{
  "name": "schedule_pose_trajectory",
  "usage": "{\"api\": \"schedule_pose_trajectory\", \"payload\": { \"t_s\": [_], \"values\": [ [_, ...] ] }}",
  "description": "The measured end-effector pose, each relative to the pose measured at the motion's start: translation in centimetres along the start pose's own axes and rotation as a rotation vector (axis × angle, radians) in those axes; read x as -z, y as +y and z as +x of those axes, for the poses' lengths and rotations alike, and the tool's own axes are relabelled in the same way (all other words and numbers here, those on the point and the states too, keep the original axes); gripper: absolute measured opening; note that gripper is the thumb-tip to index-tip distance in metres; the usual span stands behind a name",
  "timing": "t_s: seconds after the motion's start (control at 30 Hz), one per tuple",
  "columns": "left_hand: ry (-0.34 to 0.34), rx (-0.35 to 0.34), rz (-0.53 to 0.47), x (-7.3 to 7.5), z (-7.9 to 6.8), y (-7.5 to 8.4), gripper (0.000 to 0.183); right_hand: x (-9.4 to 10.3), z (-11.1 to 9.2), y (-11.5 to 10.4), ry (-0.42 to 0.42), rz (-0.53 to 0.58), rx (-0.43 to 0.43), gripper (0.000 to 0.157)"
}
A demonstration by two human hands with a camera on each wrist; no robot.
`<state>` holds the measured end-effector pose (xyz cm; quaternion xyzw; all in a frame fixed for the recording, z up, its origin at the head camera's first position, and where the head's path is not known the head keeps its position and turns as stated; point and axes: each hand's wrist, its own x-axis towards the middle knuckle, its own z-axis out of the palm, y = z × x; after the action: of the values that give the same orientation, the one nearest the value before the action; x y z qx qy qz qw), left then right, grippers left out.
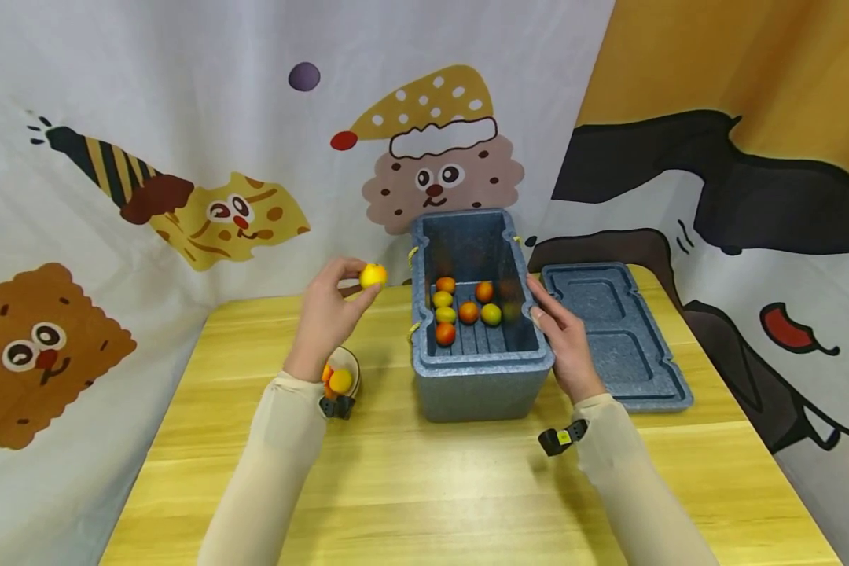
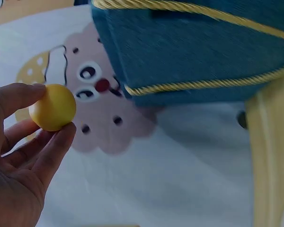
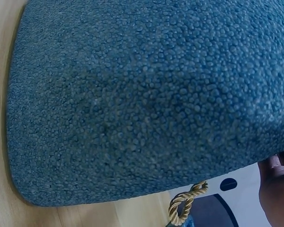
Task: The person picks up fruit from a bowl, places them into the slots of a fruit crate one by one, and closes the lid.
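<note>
Pinching a yellow ball [image 1: 373,276] between thumb and fingertips, the left grip [image 1: 331,316] hangs just left of frame centre in the head view, the ball well clear of the counter [image 1: 424,487] and near the left wall of a blue-grey box [image 1: 477,393]. The left wrist view shows the ball at left middle, smooth and round, with no long axis to read, and the thumb above it. That view also gives two gold rope [image 2: 194,86] strands running across the box wall at upper right; the head view catches only small yellow bits of them.

Only the head view looks into the box: seven orange, yellow and greenish balls [image 1: 468,313] lie inside. The box stands upright, its opening up, its long axis running up and down the frame.

The right grip [image 1: 569,350] rests against the box's right rim; I cannot tell whether its fingers curl round it. The right wrist view shows the pebbled wall and a rope loop [image 3: 182,208] at bottom centre.

Right of the box lies a lid [image 1: 619,338], its long axis slanting towards lower right. A bowl [image 1: 343,358] of balls sits partly behind the left wrist.
</note>
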<state>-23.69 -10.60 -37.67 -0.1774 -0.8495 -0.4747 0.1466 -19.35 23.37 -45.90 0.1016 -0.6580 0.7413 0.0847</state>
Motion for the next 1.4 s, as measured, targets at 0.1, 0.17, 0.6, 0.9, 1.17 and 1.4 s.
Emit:
{"api": "schedule_pose_trajectory", "payload": {
  "t_s": [0.1, 0.17, 0.6, 0.9, 1.17, 1.4],
  "values": [
    [-0.033, -0.014, -0.004, -1.1, 2.1, 1.1, 0.026, 0.1, 0.0, 0.1, 0.002, -0.001, -0.003, 0.046],
    [-0.056, -0.019, 0.009, -1.7, 3.4, 1.9, 0.027, 0.2, 0.1, 0.1, 0.002, 0.001, 0.0, 0.047],
    [-0.216, 0.056, 0.096, -4.8, 10.2, 6.3, 0.031, 0.1, 0.1, 0.0, -0.007, 0.036, 0.017, 0.047],
    [-0.309, 0.132, 0.15, -7.3, 13.2, 7.3, 0.033, 0.0, 0.0, 0.0, 0.0, 0.049, -0.006, 0.048],
    [-0.386, 0.204, 0.254, -9.4, 14.7, 7.2, 0.034, 0.2, -0.2, 0.1, 0.006, 0.025, -0.009, 0.046],
    [-0.419, 0.267, 0.298, -10.2, 14.8, 6.3, 0.037, 0.2, -0.1, 0.1, -0.008, 0.007, 0.011, 0.048]
  ]
}}
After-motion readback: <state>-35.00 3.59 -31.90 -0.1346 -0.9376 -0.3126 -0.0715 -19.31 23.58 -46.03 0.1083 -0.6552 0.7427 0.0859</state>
